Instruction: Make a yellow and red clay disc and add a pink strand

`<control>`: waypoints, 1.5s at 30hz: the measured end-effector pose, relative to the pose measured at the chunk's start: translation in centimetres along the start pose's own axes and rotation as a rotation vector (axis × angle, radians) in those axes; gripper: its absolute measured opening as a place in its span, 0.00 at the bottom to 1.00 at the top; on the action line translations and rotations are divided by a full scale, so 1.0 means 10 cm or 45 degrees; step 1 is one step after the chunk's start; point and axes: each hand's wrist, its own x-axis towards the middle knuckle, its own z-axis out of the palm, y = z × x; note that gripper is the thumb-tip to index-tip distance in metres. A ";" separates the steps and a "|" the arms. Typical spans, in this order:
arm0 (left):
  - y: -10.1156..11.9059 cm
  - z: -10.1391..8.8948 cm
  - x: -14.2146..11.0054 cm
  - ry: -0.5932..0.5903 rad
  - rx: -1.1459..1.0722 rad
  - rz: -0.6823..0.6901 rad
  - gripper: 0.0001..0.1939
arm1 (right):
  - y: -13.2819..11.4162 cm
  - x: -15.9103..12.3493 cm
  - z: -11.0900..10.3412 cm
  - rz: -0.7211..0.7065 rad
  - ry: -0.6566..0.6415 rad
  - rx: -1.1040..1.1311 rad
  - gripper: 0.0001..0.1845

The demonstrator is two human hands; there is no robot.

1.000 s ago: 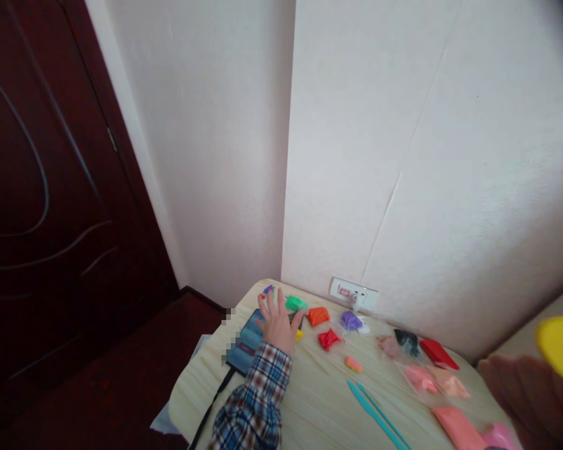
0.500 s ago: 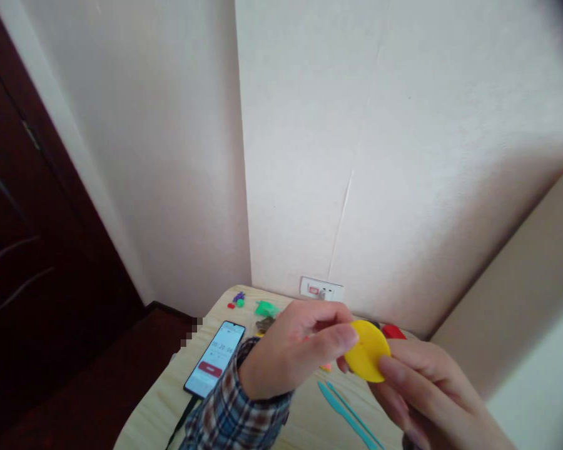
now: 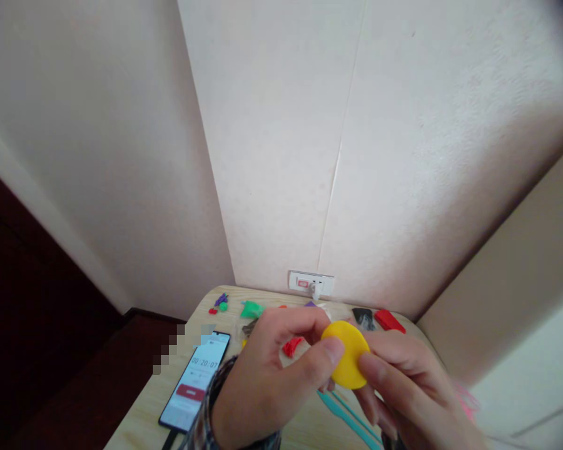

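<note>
A flat yellow disc, which looks like modelling clay, is held up above the table between both my hands. My left hand pinches its left edge, thumb on the near face and fingers behind. My right hand grips the right edge in the same way, with the thumb pressed on the face. Below the hands, teal modelling tools lie on the table, partly covered by the fingers. Behind my left hand a red lump shows in the gap between thumb and forefinger.
A phone showing a timer lies on the wooden table, a cable at its lower end. Small purple, green and red pieces sit at the back left. A green packet, black packet and red packet line the back, below a wall socket.
The view has shifted, so hands and disc appear slightly further left and lower. Both hands keep hold of the disc, and its face looks smoother. The red lump has come into sight.
</note>
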 end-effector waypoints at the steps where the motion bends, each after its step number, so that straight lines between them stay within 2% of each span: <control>1: -0.02 -0.01 0.00 0.013 0.038 -0.002 0.17 | 0.01 0.01 0.01 -0.001 0.013 0.008 0.24; 6: -0.07 -0.08 -0.04 0.164 0.162 -0.056 0.13 | 0.04 0.05 0.01 -0.121 -0.007 -0.083 0.25; 11: -0.01 -0.10 -0.04 0.068 0.158 -0.062 0.17 | 0.01 0.06 0.00 -0.268 -0.022 -0.274 0.25; 16: -0.04 -0.09 -0.05 0.058 0.082 -0.082 0.19 | -0.07 0.02 0.03 -0.394 -0.013 -0.421 0.27; 21: -0.11 -0.03 -0.06 0.024 -0.077 -0.181 0.16 | -0.11 -0.05 -0.04 -0.357 -0.006 -0.592 0.25; 25: -0.11 -0.02 -0.04 -0.011 -0.260 -0.199 0.18 | -0.12 -0.04 -0.07 -0.341 -0.008 -0.692 0.27; 27: -0.10 -0.02 -0.05 -0.024 -0.243 -0.187 0.20 | -0.12 -0.02 -0.06 -0.357 0.000 -0.678 0.28; 33: -0.12 -0.02 -0.09 0.118 -0.168 -0.203 0.16 | -0.12 0.00 -0.03 -0.458 0.051 -0.696 0.27; 39: -0.08 -0.03 -0.06 -0.128 -0.225 -0.223 0.17 | -0.10 -0.03 -0.08 -0.384 0.014 -0.720 0.25; 45: -0.03 -0.02 -0.02 -0.069 -0.161 -0.202 0.18 | -0.09 0.00 -0.06 -0.327 0.014 -0.710 0.27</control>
